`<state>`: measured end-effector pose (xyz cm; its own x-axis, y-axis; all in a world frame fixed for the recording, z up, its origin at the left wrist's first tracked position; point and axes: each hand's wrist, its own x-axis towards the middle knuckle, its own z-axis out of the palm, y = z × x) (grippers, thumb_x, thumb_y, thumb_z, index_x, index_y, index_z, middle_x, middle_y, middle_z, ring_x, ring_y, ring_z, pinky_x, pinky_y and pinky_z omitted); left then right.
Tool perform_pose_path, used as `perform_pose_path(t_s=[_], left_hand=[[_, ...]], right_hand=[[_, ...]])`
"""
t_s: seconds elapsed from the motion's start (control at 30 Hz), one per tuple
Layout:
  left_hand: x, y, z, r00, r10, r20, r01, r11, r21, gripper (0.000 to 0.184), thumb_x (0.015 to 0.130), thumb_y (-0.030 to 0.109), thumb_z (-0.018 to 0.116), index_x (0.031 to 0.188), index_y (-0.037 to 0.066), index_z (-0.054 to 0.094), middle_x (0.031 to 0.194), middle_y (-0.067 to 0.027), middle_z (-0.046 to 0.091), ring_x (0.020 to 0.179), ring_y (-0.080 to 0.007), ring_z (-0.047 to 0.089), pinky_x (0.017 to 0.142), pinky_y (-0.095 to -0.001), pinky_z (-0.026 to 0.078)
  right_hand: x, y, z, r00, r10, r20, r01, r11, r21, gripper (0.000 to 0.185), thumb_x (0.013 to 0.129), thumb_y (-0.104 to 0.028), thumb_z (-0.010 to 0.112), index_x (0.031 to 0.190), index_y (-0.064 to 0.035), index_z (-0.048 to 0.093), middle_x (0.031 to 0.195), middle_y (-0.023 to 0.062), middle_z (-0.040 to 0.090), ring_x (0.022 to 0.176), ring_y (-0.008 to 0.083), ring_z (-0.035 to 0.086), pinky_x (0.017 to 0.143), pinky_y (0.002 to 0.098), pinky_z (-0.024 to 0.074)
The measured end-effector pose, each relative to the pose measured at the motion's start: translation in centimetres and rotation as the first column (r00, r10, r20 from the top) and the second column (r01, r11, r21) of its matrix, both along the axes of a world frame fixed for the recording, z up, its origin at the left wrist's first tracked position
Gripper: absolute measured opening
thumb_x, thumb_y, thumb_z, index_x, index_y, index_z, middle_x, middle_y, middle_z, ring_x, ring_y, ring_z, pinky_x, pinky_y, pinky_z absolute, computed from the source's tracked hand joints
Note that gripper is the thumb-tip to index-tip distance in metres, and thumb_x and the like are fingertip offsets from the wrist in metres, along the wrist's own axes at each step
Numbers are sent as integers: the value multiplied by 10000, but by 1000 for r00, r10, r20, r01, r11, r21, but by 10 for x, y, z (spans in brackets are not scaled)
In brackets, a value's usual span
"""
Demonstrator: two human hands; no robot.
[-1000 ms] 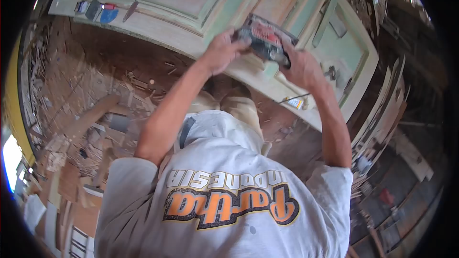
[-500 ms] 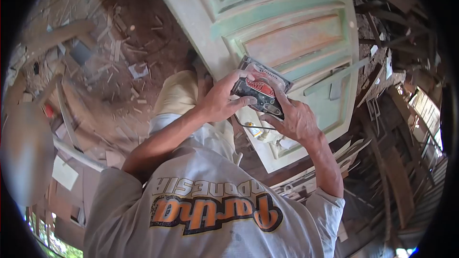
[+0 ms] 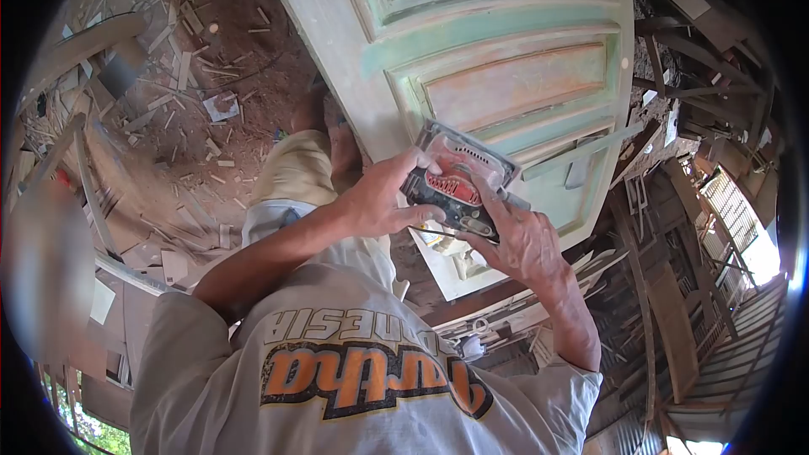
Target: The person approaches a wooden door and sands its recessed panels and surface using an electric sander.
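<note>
A dusty black electric sander with a red label is tilted in front of me, above the near part of a panelled door with patchy pale green and pinkish paint. My left hand closes on the sander's left side, with its thumb on the lower edge. On the opposite side my right hand grips the sander, its fingers bent around the edge. The sander's underside is hidden. A dark cord runs below it, and a small yellow-and-white container stands on the door, partly covered.
A thin pale strip and a small grey piece lie on the door. Wood scraps litter the dirt floor at left. Long boards and corrugated sheeting are at right.
The view has shifted a little. The sander sits slightly lower in it and has turned a bit, with both hands still holding it. The yellow-and-white container is now more covered.
</note>
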<state>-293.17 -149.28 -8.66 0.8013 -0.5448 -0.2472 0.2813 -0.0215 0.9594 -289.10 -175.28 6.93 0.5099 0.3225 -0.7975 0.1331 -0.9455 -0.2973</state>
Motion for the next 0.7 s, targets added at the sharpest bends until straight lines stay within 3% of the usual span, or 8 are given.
perform_pose_path(t_s=[0.17, 0.23, 0.3, 0.37, 0.4, 0.47, 0.53, 0.7], left_hand=[[31, 13, 26, 996, -30, -83, 28, 999, -29, 605, 923, 274, 991, 1364, 46, 645, 1253, -145, 740, 1157, -259, 746, 1007, -419, 593], [54, 15, 39, 993, -101, -54, 97, 992, -81, 584, 900, 241, 982, 1324, 51, 628, 1317, -198, 726, 1229, -380, 731, 1064, -467, 559], [80, 4, 41, 981, -171, 94, 181, 977, -115, 595, 900, 189, 969, 1371, 32, 643, 1306, -173, 725, 1261, -314, 725, 1081, -458, 565], [114, -11, 57, 929, -352, 117, 368, 914, -171, 590, 880, 139, 942, 1371, 20, 637, 1357, -206, 698, 1308, -395, 700, 1118, -489, 546], [131, -19, 67, 890, -434, 140, 450, 885, -121, 585, 866, 113, 923, 1363, 10, 630, 1391, -230, 674, 1308, -450, 685, 1130, -506, 538], [157, -37, 80, 830, -540, 143, 554, 827, -96, 586, 864, 113, 916, 1362, 6, 627, 1404, -232, 668, 1308, -447, 684, 1111, -505, 551], [168, -48, 94, 803, -537, 259, 568, 821, -60, 576, 855, 113, 896, 1359, 6, 638, 1350, -221, 696, 1247, -428, 714, 1035, -486, 595], [190, -43, 113, 632, -723, 280, 740, 670, 61, 590, 838, 112, 924, 1366, 21, 674, 1273, -191, 768, 1201, -345, 773, 1067, -434, 602]], right_hand=[[-26, 3, -14, 974, -215, 72, 205, 971, 125, 1010, 932, -371, 938, 1773, -150, 424, 1132, 282, 819, 997, 512, 809, 876, 552, 672], [-40, 13, -6, 937, -329, 116, 320, 943, 89, 1051, 910, -369, 931, 1787, -153, 396, 1174, 281, 821, 959, 481, 827, 876, 572, 682], [-48, 27, -1, 873, -480, 87, 475, 877, 70, 1040, 890, -240, 894, 1791, -148, 384, 1234, 297, 814, 990, 508, 818, 940, 582, 669], [-58, 47, 0, 639, -769, 8, 768, 638, -64, 1016, 889, -157, 845, 1789, -129, 374, 1262, 301, 809, 1064, 522, 804, 987, 581, 656], [-75, 58, -6, 518, -844, 142, 831, 535, 153, 987, 880, -104, 828, 1770, -106, 400, 1270, 277, 820, 1135, 474, 817, 1029, 524, 649], [-92, 87, -32, 296, -931, 214, 892, 350, 286, 973, 875, -87, 834, 1755, -89, 418, 1269, 255, 827, 1153, 433, 823, 1039, 491, 642], [-85, 148, -46, -149, -941, 303, 875, 18, 485, 814, 916, -91, 842, 1640, 33, 490, 1296, 179, 812, 1130, 295, 807, 1057, 444, 604], [-55, 218, -102, -579, -784, 222, 632, -260, 730, 815, 885, -106, 901, 1616, 20, 566, 1185, 136, 826, 1057, 163, 768, 934, 343, 625]])
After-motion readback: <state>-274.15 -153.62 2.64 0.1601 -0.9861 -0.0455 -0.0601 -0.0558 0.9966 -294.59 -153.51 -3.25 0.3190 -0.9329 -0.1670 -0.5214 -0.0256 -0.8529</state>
